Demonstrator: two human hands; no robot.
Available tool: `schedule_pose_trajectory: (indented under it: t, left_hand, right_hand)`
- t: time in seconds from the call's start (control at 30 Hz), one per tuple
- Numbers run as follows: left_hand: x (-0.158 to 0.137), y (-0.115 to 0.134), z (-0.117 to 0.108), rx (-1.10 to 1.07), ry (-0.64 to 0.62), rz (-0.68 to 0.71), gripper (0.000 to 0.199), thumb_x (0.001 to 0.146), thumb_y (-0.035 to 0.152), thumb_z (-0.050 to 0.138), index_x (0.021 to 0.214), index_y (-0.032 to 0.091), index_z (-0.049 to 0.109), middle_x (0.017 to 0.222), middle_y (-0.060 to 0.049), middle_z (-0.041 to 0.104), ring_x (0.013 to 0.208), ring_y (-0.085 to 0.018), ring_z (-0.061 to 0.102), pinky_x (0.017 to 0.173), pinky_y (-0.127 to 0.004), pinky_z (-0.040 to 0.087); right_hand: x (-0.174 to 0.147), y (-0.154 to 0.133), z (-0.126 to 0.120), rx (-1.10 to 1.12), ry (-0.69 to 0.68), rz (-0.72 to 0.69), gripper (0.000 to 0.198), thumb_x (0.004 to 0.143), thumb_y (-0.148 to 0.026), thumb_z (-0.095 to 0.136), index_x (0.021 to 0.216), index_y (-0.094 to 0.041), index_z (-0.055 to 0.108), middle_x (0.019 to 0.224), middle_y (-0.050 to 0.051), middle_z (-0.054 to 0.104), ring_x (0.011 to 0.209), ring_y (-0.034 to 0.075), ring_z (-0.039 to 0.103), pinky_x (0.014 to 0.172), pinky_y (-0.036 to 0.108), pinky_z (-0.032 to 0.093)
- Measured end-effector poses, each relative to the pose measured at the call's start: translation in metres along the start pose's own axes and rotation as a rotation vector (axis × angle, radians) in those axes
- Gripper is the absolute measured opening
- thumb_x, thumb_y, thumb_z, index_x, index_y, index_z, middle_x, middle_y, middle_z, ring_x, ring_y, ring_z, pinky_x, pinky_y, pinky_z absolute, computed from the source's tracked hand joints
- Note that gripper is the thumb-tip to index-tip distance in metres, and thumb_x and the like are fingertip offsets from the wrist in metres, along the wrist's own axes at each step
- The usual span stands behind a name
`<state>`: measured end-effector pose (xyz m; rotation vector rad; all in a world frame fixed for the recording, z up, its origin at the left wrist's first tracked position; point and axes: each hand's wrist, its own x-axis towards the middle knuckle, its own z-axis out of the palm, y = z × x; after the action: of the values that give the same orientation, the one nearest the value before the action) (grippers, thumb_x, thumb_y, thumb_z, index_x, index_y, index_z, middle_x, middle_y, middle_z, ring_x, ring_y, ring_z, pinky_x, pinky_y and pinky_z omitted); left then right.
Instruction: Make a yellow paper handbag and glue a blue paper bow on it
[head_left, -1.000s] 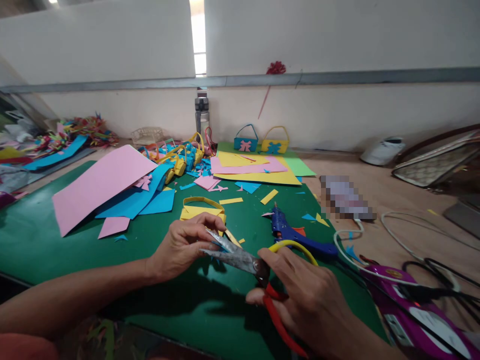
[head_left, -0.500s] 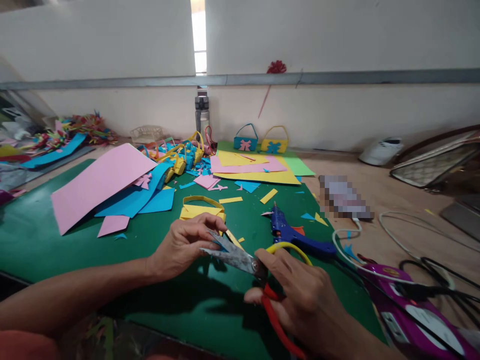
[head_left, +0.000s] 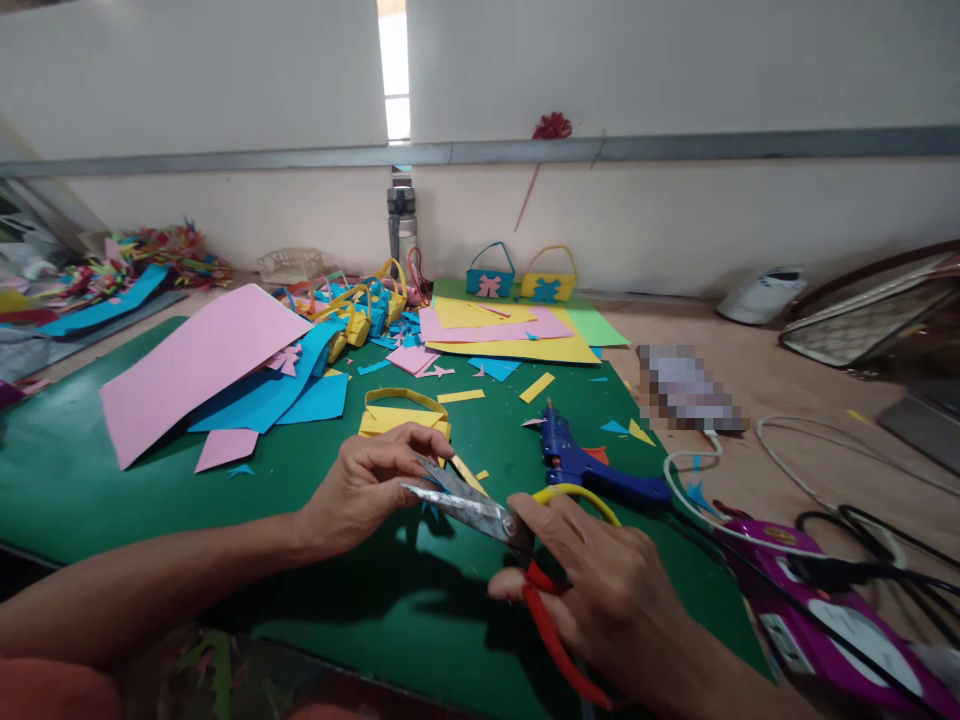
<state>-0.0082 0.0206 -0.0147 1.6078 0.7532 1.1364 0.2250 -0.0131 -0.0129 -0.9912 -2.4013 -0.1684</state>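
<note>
My right hand [head_left: 600,580] grips a pair of scissors [head_left: 480,512] with one yellow and one red handle. Their grey blades are parted and point left at the fingertips of my left hand [head_left: 379,485]. That hand is closed in a pinch on a small piece of blue paper, mostly hidden behind the blades and fingers. A blue scrap [head_left: 430,510] shows just under the lower blade. Right behind my left fingers sits a small yellow paper handbag [head_left: 405,415] with a looped handle, partly covered by the hand.
A blue glue gun [head_left: 592,470] lies right of the scissors, near a purple power strip [head_left: 832,620] with cables. Pink sheets [head_left: 210,365] and blue sheets [head_left: 315,402] lie left. Finished blue [head_left: 490,283] and yellow handbags [head_left: 548,287] stand at the back beside a bottle [head_left: 403,225].
The lower scissor blade has turned slightly and now catches light. A blue scrap shows beneath the blades where none was visible before. Both hands stay nearly in place.
</note>
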Motion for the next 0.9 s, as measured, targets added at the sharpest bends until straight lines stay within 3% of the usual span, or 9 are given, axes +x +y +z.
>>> schedule_pose_trajectory:
  t: [0.9]
  left_hand:
    - [0.0, 0.0017, 0.0002, -0.096, -0.012, -0.017, 0.009, 0.075, 0.022, 0.067, 0.07, 0.017, 0.071, 0.098, -0.008, 0.063, 0.095, -0.02, 0.056, 0.085, -0.036, 0.043]
  right_hand:
    - [0.0019, -0.0018, -0.0011, -0.016, -0.002, -0.031, 0.04, 0.092, -0.046, 0.037, 0.106, -0.012, 0.051, 0.07, 0.004, 0.063, 0.056, 0.017, 0.061, 0.045, 0.026, 0.04]
